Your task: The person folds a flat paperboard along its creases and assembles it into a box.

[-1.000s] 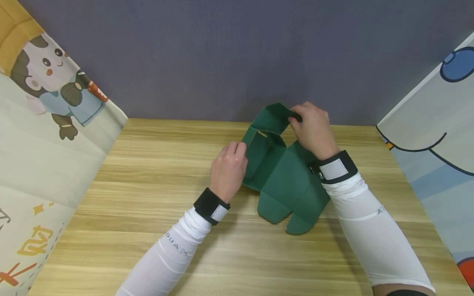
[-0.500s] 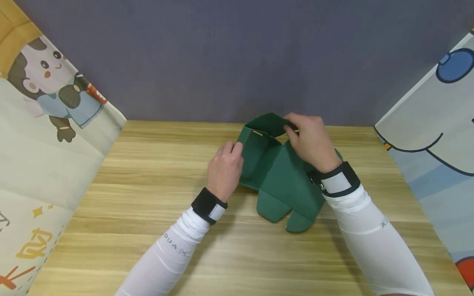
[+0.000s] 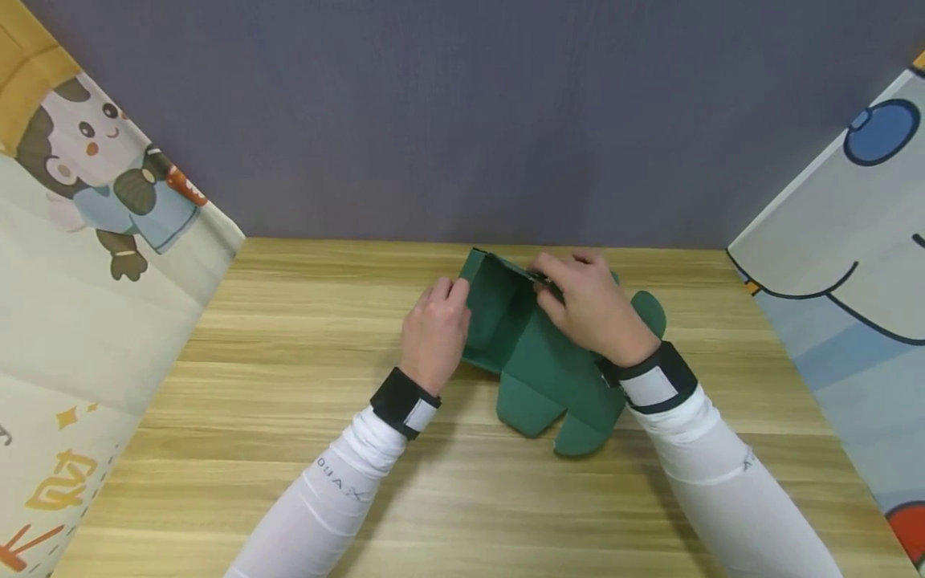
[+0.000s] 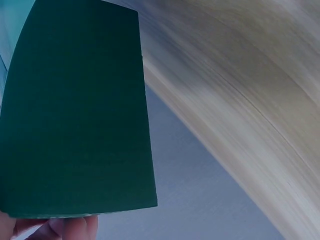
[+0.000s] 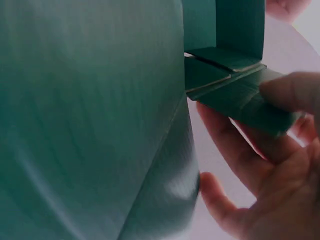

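A dark green cardboard box (image 3: 549,361), partly folded, lies on the wooden table with its lid and rounded tabs spread toward the right. My left hand (image 3: 436,331) grips the upper edge of its left wall. In the left wrist view the flat outer wall (image 4: 75,110) fills much of the picture, fingertips at its lower edge. My right hand (image 3: 592,305) pinches the end flap at the far side. Seen from the right wrist, the thumb lies on top of this flap (image 5: 245,97) and the fingers are beneath it.
The wooden table (image 3: 289,321) ends at a dark grey-blue wall (image 3: 462,120) just beyond the box. Sheets with cartoon prints, a left one (image 3: 72,321) and a right one (image 3: 817,257), border both sides.
My right hand has moved down and toward me, folding the far flap from raised to lying low against the box end. My left hand keeps its grip with a slight shift left.
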{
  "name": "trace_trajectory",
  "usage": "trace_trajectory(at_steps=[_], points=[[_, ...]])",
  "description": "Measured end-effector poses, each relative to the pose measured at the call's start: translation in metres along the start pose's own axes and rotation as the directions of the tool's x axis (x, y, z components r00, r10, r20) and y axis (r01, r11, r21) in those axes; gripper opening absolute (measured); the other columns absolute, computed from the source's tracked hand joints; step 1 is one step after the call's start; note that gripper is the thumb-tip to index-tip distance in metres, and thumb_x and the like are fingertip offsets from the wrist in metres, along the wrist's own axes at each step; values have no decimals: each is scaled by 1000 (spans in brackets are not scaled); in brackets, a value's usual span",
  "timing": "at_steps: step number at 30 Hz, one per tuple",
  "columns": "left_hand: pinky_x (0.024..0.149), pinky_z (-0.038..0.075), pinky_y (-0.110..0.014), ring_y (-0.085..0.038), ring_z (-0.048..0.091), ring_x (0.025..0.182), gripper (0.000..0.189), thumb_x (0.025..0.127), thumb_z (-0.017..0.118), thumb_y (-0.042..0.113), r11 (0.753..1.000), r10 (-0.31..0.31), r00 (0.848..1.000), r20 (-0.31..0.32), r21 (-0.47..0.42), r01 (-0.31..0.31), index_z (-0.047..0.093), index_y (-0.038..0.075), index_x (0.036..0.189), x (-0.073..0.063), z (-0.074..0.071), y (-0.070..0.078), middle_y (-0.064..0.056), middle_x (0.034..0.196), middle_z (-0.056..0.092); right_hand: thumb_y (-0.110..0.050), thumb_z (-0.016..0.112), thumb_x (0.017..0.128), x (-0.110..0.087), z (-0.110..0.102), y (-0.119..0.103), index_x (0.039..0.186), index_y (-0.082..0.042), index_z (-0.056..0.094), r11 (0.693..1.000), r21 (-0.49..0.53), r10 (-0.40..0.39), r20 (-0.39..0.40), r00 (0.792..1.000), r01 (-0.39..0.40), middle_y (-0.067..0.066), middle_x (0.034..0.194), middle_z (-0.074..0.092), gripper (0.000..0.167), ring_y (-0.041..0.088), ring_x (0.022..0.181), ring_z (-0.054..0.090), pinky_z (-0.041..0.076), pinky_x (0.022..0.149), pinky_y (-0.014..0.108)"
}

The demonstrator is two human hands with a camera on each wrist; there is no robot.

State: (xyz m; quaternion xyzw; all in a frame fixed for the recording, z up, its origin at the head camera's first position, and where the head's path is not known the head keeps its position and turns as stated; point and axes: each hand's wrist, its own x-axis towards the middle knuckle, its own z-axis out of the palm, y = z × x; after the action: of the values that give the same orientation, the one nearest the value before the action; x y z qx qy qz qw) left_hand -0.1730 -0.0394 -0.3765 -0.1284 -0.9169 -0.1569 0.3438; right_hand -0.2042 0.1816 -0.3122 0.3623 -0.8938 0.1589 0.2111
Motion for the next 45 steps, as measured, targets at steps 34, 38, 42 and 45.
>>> trace_trajectory(at_steps=[34, 38, 42, 45], points=[[49, 54, -30, -20, 61, 69, 14, 85, 66, 7, 997, 60, 998, 12, 44, -60, 59, 7, 98, -4, 0, 11, -6, 89, 61, -25, 75, 85, 9, 44, 3, 108, -10, 68, 970, -217, 87, -94, 992, -106, 7, 99, 69, 28, 25, 88, 65, 35, 96, 53], [50, 54, -30, -20, 62, 70, 14, 85, 65, 7, 997, 62, 998, 10, 44, -63, 60, 7, 98, -4, 0, 13, -7, 90, 62, -23, 75, 85, 11, 45, 4, 102, -9, 69, 964, -247, 78, -106, 991, -102, 7, 94, 68, 23, 25, 84, 65, 36, 93, 52], [50, 54, -30, -20, 62, 70, 13, 86, 65, 7, 997, 59, 998, 14, 43, -60, 60, 7, 98, -4, -1, 14, -7, 90, 62, -21, 72, 85, 12, 44, 3, 96, -9, 68, 957, -271, 75, -114, 991, -104, 7, 91, 67, 17, 25, 81, 65, 36, 92, 51], [50, 54, -30, -20, 62, 70, 12, 86, 65, 7, 997, 58, 998, 18, 41, -58, 60, 7, 98, -3, -2, 15, -7, 90, 62, -19, 71, 85, 13, 44, 3, 90, -9, 67, 949, -298, 66, -126, 990, -101, 6, 86, 66, 12, 26, 78, 64, 37, 92, 50]])
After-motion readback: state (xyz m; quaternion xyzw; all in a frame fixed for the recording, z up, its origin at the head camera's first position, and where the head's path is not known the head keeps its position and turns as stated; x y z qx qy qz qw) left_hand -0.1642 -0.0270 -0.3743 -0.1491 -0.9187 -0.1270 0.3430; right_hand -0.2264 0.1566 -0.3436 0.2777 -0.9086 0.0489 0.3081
